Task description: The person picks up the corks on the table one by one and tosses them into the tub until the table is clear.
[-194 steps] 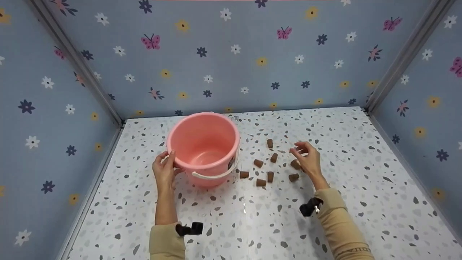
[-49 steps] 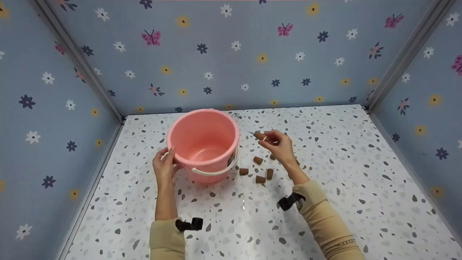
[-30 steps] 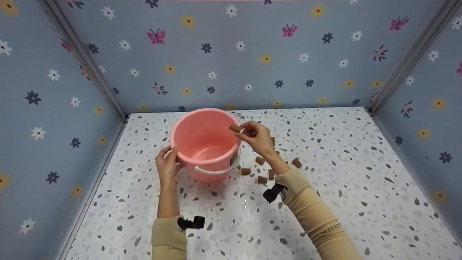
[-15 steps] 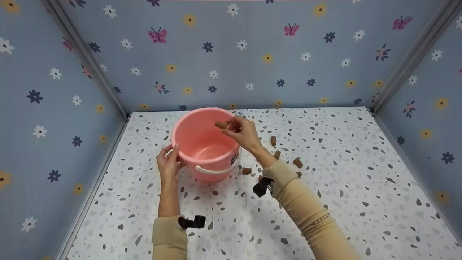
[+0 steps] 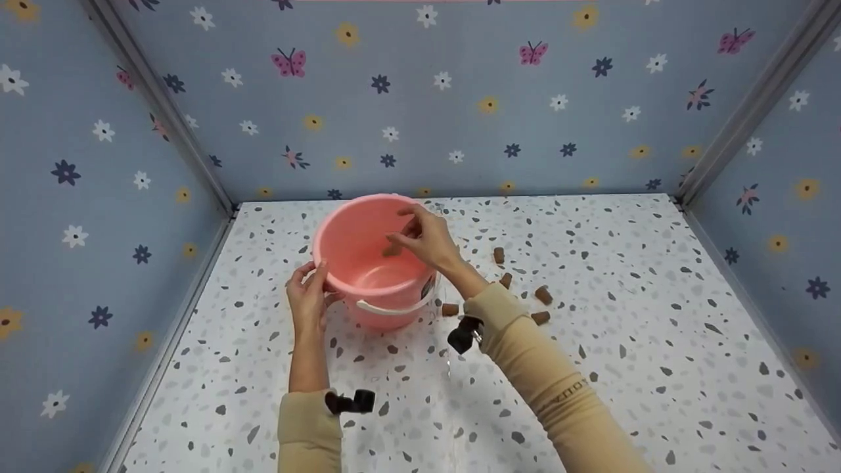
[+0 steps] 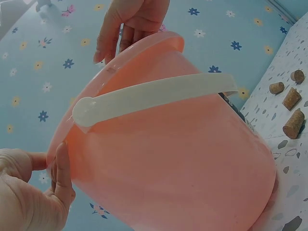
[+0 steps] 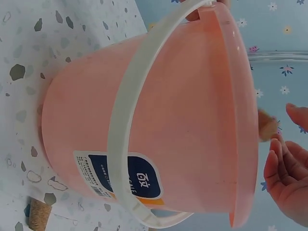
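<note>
My left hand [image 5: 307,299] grips the near-left rim of a pink plastic bucket [image 5: 387,316], thumb over the edge and fingers underneath; the left wrist view shows this pinch closely. The bucket stands tilted, with its white handle [image 6: 154,96] hanging down its side. Over the mouth is my right hand [image 5: 430,240], thumb and fingers parted. A blurred brown cork [image 5: 391,250] is in the air just below its fingertips, inside the rim's outline. The right wrist view has this cork [image 7: 267,126] beside the fingers, just past the rim.
Several corks lie on the speckled white tabletop [image 5: 624,341] right of the bucket, among them one cork [image 5: 543,295] near the right sleeve and another cork [image 5: 450,309] close to the bucket. The right forearm hides part of that area. Flowered blue panels [image 5: 460,98] enclose the back and sides.
My right hand picked up a cork from the table, carried it left over the bucket and has just let it go. The left hand has kept its hold on the rim.
</note>
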Action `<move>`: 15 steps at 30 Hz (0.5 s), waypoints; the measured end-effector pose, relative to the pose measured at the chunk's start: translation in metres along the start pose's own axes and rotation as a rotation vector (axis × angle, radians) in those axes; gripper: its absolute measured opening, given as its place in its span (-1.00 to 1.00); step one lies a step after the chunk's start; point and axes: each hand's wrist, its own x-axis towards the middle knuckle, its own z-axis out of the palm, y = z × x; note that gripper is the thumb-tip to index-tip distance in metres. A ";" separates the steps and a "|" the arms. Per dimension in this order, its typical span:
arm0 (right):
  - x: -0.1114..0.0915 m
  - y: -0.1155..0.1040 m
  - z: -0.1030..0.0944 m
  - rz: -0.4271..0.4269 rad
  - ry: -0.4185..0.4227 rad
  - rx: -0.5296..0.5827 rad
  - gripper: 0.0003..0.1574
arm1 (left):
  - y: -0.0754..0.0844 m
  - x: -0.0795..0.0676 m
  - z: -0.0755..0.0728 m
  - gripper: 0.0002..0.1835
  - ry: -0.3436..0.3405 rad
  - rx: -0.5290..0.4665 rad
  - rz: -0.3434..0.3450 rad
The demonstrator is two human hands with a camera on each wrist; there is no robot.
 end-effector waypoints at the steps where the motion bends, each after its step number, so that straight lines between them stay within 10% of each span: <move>1: 0.000 0.000 0.000 0.001 -0.006 0.002 -0.47 | 0.014 -0.011 0.007 -0.45 0.007 0.013 -0.019; 7: 0.000 0.001 0.000 -0.015 -0.005 -0.005 -0.49 | 0.097 -0.083 0.053 -0.55 0.055 0.077 -0.072; 15: -0.001 0.003 0.000 -0.026 0.021 -0.006 -0.55 | 0.107 -0.090 0.059 -0.62 0.064 0.074 -0.114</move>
